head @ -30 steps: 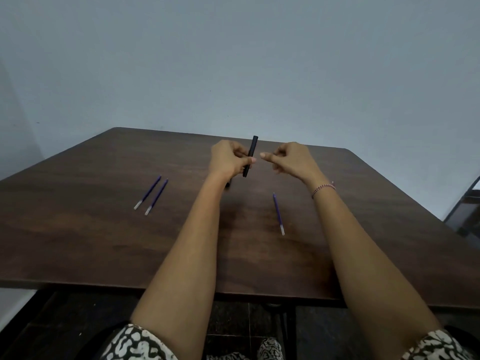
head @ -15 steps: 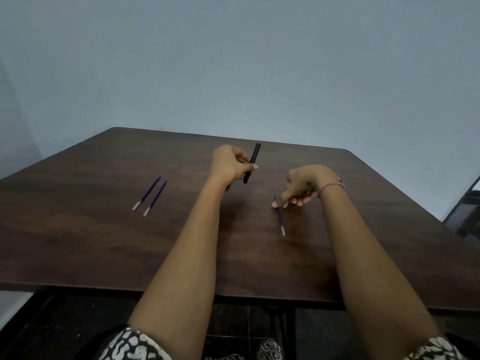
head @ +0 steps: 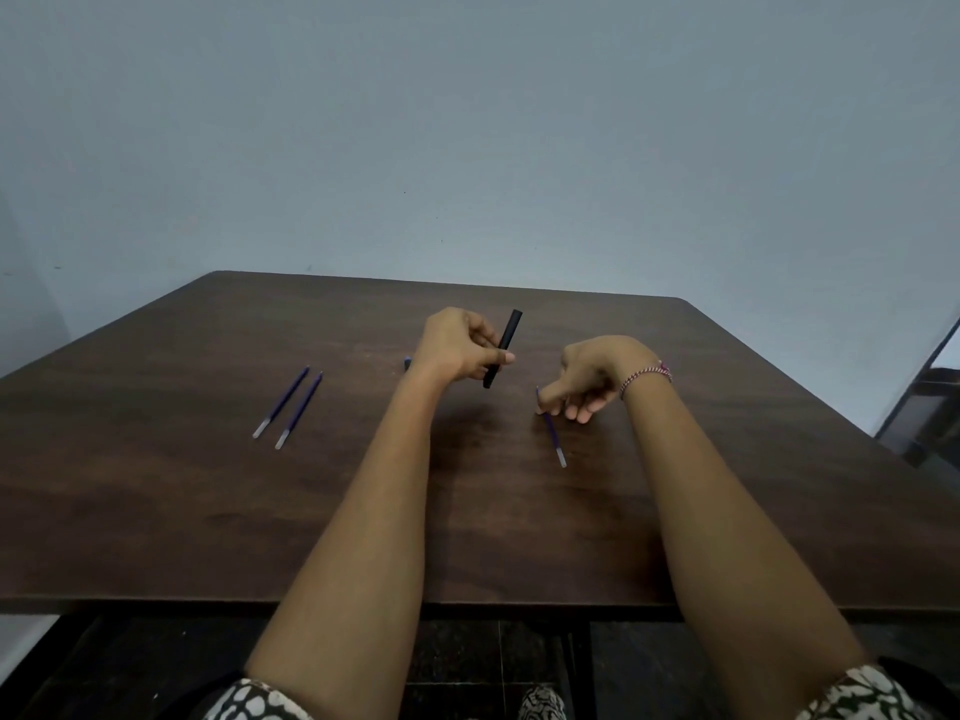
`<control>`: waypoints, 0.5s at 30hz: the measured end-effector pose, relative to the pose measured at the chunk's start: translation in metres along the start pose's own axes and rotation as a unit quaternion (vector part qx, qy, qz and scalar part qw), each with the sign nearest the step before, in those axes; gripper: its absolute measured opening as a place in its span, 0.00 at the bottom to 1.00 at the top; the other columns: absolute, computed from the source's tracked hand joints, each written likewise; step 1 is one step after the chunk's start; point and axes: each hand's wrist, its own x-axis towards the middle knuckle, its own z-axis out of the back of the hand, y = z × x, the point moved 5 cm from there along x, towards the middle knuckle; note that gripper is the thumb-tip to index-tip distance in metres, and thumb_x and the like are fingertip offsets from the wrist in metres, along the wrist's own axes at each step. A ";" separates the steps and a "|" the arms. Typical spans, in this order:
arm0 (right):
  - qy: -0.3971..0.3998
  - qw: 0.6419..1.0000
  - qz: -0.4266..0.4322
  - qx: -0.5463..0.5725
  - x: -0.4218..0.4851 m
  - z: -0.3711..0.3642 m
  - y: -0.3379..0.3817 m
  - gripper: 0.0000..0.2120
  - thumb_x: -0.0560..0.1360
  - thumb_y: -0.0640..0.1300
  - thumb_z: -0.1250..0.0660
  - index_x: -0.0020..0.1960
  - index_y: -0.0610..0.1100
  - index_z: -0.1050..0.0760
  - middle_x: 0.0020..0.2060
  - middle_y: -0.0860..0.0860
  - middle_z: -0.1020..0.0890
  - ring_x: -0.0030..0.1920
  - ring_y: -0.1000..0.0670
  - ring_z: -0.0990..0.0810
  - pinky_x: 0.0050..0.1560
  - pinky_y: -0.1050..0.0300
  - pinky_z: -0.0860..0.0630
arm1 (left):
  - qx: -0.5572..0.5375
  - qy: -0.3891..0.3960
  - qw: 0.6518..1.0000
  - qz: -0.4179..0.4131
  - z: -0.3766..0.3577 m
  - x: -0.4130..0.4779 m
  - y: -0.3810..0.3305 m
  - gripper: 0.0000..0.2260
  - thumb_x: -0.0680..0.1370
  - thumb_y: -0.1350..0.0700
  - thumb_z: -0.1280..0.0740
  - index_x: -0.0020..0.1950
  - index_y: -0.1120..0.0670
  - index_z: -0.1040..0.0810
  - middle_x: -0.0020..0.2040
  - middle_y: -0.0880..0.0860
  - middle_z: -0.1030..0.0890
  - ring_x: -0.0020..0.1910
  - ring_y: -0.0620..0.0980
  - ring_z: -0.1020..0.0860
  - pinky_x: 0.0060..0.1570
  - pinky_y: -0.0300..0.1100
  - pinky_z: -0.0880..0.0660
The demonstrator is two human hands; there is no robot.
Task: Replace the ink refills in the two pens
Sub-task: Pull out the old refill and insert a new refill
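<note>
Holding the black pen barrel (head: 503, 349) tilted up off the table (head: 156, 511), the left hand (head: 457, 350) has fingers and thumb wrapped round its lower half. No refill visibly sticks out of either end. Whether the barrel is open I can't say from here.

The right hand (head: 597, 379) is low, fingers curled, with its fingertips down on the far end of the single refill (head: 551, 433). That refill lies flat on the wood just right of centre. Pinched or only touched: cannot tell. There is a bracelet (head: 647, 379) on that wrist.

A pair of refills (head: 288, 406) lies side by side, well off to the left, nearly parallel, with no hand near them. A dark stub (head: 408, 362) peeks out behind the left wrist. It may be the second pen, but it is mostly hidden, so I'm not sure.

Progress, my read: early to midway on pen one. The barrel is in hand and looks empty, so the old refill is probably out. Which of the three loose refills are old or new can't be told.

Left to do:
- lift the single refill
- feed it into the barrel
- close the pen
- repeat the whole routine on the second pen

Nothing shows either pen finished.
</note>
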 end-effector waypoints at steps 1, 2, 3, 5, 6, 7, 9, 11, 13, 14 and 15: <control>-0.002 1.000 0.000 0.000 0.000 0.000 0.001 0.12 0.71 0.51 0.28 0.36 0.42 0.20 0.26 0.51 0.19 0.24 0.56 0.20 0.23 0.68 0.27 | 0.003 0.000 1.000 -0.001 0.000 0.000 0.000 0.11 0.65 0.63 0.22 0.38 0.57 0.23 0.35 0.54 0.20 0.41 0.54 0.17 0.40 0.47 0.19; -0.004 1.000 0.000 0.000 0.000 0.000 0.001 0.13 0.70 0.52 0.27 0.36 0.42 0.20 0.25 0.51 0.19 0.24 0.56 0.20 0.23 0.68 0.27 | 0.004 0.000 1.000 -0.001 0.000 0.000 0.000 0.10 0.65 0.63 0.22 0.38 0.57 0.23 0.36 0.54 0.20 0.41 0.54 0.17 0.41 0.47 0.19; -0.004 1.000 0.001 0.001 0.000 0.000 0.002 0.14 0.70 0.53 0.27 0.37 0.42 0.20 0.24 0.52 0.19 0.24 0.56 0.20 0.23 0.68 0.27 | 0.005 0.001 1.000 -0.002 0.000 0.000 0.000 0.10 0.65 0.62 0.22 0.38 0.57 0.23 0.36 0.54 0.19 0.41 0.53 0.17 0.41 0.47 0.19; -0.001 1.000 0.003 0.011 0.000 -0.001 0.001 0.13 0.70 0.52 0.26 0.37 0.42 0.20 0.24 0.52 0.19 0.24 0.56 0.20 0.23 0.67 0.26 | 0.007 0.002 1.000 -0.004 0.000 0.000 0.000 0.10 0.65 0.62 0.22 0.39 0.57 0.23 0.37 0.54 0.19 0.41 0.53 0.17 0.41 0.47 0.19; 0.004 1.000 0.004 0.019 0.000 -0.001 0.001 0.12 0.70 0.51 0.26 0.38 0.42 0.19 0.24 0.52 0.19 0.25 0.56 0.20 0.24 0.67 0.26 | 0.007 0.002 1.000 -0.004 0.000 0.000 0.000 0.10 0.65 0.62 0.22 0.39 0.56 0.23 0.37 0.54 0.19 0.41 0.52 0.17 0.41 0.46 0.19; 0.008 1.000 0.004 0.026 0.000 -0.001 0.001 0.11 0.70 0.50 0.26 0.38 0.42 0.19 0.24 0.52 0.18 0.25 0.56 0.19 0.24 0.67 0.26 | 0.007 0.001 1.000 -0.004 0.000 0.000 0.000 0.10 0.65 0.62 0.22 0.39 0.56 0.23 0.37 0.54 0.19 0.41 0.52 0.17 0.40 0.46 0.19; 0.012 0.999 0.001 0.030 0.000 -0.001 0.000 0.11 0.70 0.50 0.26 0.39 0.42 0.19 0.25 0.52 0.18 0.26 0.56 0.19 0.24 0.67 0.25 | 0.006 0.002 1.000 -0.002 0.000 0.000 -0.001 0.10 0.65 0.62 0.22 0.39 0.56 0.23 0.37 0.54 0.19 0.41 0.52 0.17 0.38 0.44 0.19; 0.009 1.000 -0.001 0.030 0.001 -0.001 -0.001 0.10 0.71 0.49 0.27 0.39 0.42 0.19 0.25 0.52 0.18 0.26 0.56 0.19 0.25 0.67 0.25 | 0.008 0.001 1.000 -0.002 0.000 0.001 0.000 0.10 0.65 0.62 0.22 0.39 0.56 0.23 0.37 0.54 0.19 0.41 0.51 0.17 0.37 0.42 0.19; 0.004 1.000 -0.002 0.027 0.000 -0.001 0.000 0.09 0.72 0.48 0.29 0.39 0.42 0.19 0.25 0.52 0.18 0.25 0.57 0.20 0.24 0.68 0.26 | 0.008 -0.001 1.000 -0.005 0.000 0.000 0.000 0.10 0.65 0.61 0.22 0.39 0.56 0.23 0.38 0.54 0.19 0.41 0.51 0.17 0.38 0.43 0.19; 0.001 1.000 -0.004 0.023 -0.001 -0.001 0.001 0.08 0.73 0.47 0.30 0.39 0.42 0.19 0.25 0.52 0.18 0.25 0.56 0.19 0.24 0.68 0.26 | 0.007 -0.002 1.000 -0.006 0.000 0.000 -0.001 0.10 0.65 0.61 0.22 0.39 0.56 0.23 0.38 0.55 0.19 0.41 0.52 0.17 0.39 0.44 0.19; -0.002 1.000 -0.005 0.019 -0.001 -0.002 0.002 0.09 0.73 0.47 0.31 0.39 0.42 0.20 0.25 0.52 0.18 0.25 0.56 0.19 0.24 0.67 0.25 | 0.008 -0.003 1.000 -0.006 0.001 0.000 -0.001 0.10 0.65 0.61 0.22 0.39 0.56 0.23 0.38 0.54 0.19 0.41 0.52 0.17 0.40 0.44 0.19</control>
